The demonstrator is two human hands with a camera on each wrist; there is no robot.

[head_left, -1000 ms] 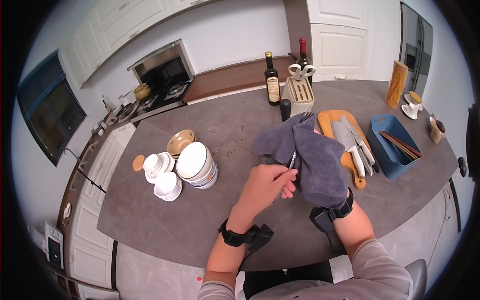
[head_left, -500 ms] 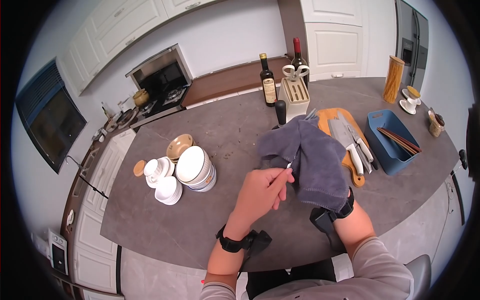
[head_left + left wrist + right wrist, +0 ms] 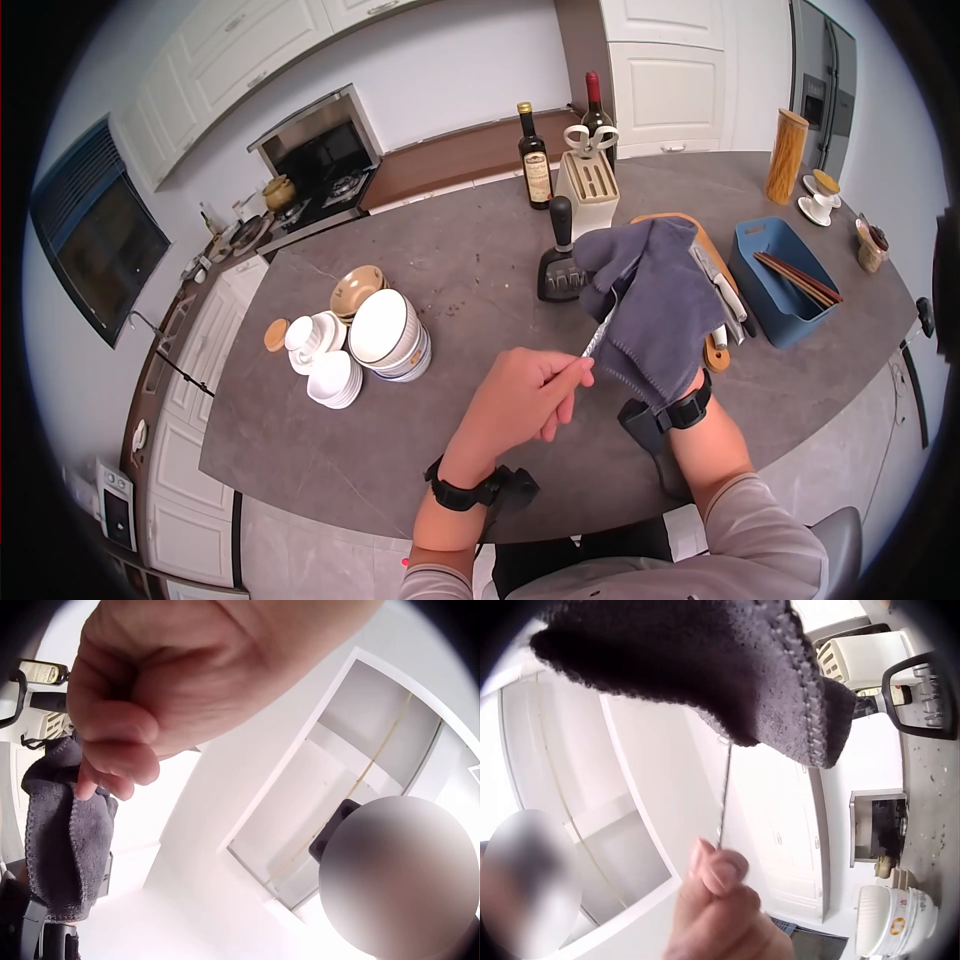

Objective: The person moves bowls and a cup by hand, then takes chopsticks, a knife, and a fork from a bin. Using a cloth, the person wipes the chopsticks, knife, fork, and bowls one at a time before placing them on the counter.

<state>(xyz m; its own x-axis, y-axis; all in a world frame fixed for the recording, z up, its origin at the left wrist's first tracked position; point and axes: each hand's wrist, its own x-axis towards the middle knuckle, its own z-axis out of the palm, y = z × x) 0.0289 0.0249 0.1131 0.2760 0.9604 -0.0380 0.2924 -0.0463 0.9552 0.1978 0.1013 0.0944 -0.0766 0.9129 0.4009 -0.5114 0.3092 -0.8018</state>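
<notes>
My left hand [image 3: 515, 400] pinches the end of a fork's thin metal handle [image 3: 598, 342] between thumb and curled fingers. A dark grey towel [image 3: 655, 300] wraps the rest of the fork, so its tines are hidden. My right hand [image 3: 694, 381] is almost wholly covered by that towel and holds it bunched around the fork above the counter. In the right wrist view, the bare handle [image 3: 724, 791] runs from the towel's hem [image 3: 810, 712] down to the left fingertips [image 3: 724, 870].
Behind the towel stand a black-handled tool with metal claws [image 3: 562, 265], a knife block [image 3: 590, 195] and two bottles. To the right lie knives [image 3: 728, 295] on a wooden board [image 3: 716, 358], beside a blue bin [image 3: 770, 310] with chopsticks. Stacked bowls [image 3: 385, 335] stand left.
The towel and right hand have shifted up and right, baring more of the fork handle and the clawed tool. The fork's tines, seen sticking out before, are now covered. The left hand keeps its pinch.
</notes>
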